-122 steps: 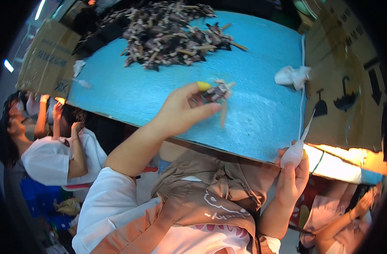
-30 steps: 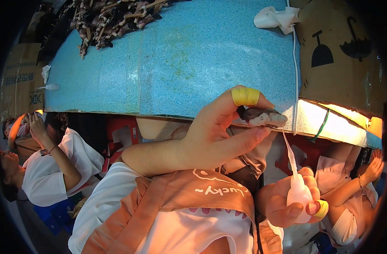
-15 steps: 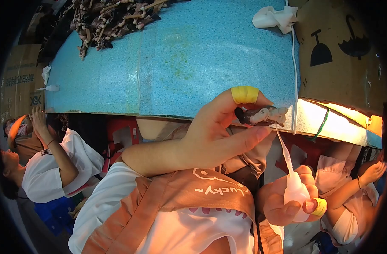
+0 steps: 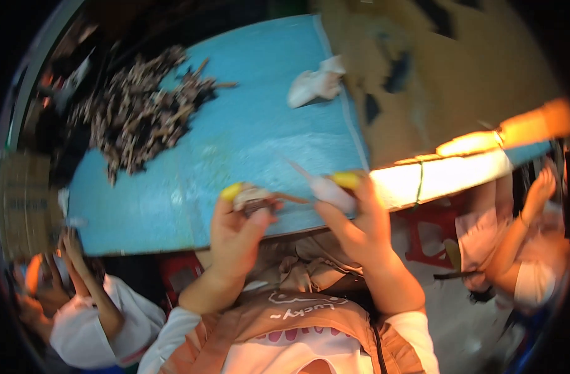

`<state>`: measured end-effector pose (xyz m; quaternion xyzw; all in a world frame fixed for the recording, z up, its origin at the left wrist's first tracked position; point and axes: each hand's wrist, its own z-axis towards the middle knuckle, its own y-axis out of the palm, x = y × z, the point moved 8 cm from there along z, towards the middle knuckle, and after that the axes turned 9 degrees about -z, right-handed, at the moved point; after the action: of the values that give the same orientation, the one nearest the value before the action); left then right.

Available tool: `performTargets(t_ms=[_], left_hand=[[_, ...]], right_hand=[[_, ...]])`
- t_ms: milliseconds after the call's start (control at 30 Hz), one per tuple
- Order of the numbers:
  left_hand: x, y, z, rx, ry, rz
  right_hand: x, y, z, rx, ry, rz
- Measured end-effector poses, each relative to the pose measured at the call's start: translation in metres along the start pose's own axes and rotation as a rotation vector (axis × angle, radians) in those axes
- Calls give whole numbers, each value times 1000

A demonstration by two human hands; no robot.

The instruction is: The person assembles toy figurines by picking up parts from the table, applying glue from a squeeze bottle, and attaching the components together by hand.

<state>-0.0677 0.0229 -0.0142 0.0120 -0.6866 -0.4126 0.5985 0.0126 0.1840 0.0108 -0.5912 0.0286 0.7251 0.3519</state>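
1. Two grips, both closed. The left hand (image 4: 235, 240) pinches a small brown-and-dark piece (image 4: 255, 199) between thumb and fingertips, with a yellow finger cot (image 4: 231, 190) on one finger.
2. The right hand (image 4: 360, 227) is wrapped around a small white squeeze bottle (image 4: 330, 192), also with a yellow cot (image 4: 346, 179) on one finger. The bottle's thin nozzle (image 4: 295, 167) points up and left over the surface.
3. The piece is in the air just above the near edge of the blue surface (image 4: 247, 137), between the two hands. The bottle body is just beside it; the nozzle tip is off it.
4. Change: half a second ago the bottle sat low, under the surface edge, with the nozzle reaching up to the piece. Now the bottle is raised level with the piece and the nozzle is angled away.
5. My read: the dab on this piece looks finished or paused. The blur hides whether anything was applied.
6. The head has also tilted, so more of the surface top shows than before.
7. Further out:
   - a pile of dark stick-like pieces (image 4: 135, 118) at the far left of the surface;
   - a crumpled white cloth (image 4: 316, 84) at the far right edge;
   - a cardboard sheet (image 4: 434, 75) beside it.
8. Below the surface are an orange-brown apron (image 4: 285, 318) and a red stool (image 4: 422, 240).
9. A co-worker in white (image 4: 92, 324) is at lower left and another co-worker's arm (image 4: 515, 249) is at right, both well apart from the grips.
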Motion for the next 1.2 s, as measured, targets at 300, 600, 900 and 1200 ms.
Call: performTargets(t_ms=[300, 600, 900, 1200], left_hand=[[5, -18, -2, 101, 48, 99], [-3, -27, 4, 133, 65, 149], [-8, -17, 3, 102, 127, 256], [-5, -14, 2, 79, 125, 274]], right_hand=[[3, 12, 26, 151, -107, -503], [12, -114, 27, 584, -385, -570], [84, -125, 130, 203, 46, -1092], [56, -96, 95, 319, -351, -1206]])
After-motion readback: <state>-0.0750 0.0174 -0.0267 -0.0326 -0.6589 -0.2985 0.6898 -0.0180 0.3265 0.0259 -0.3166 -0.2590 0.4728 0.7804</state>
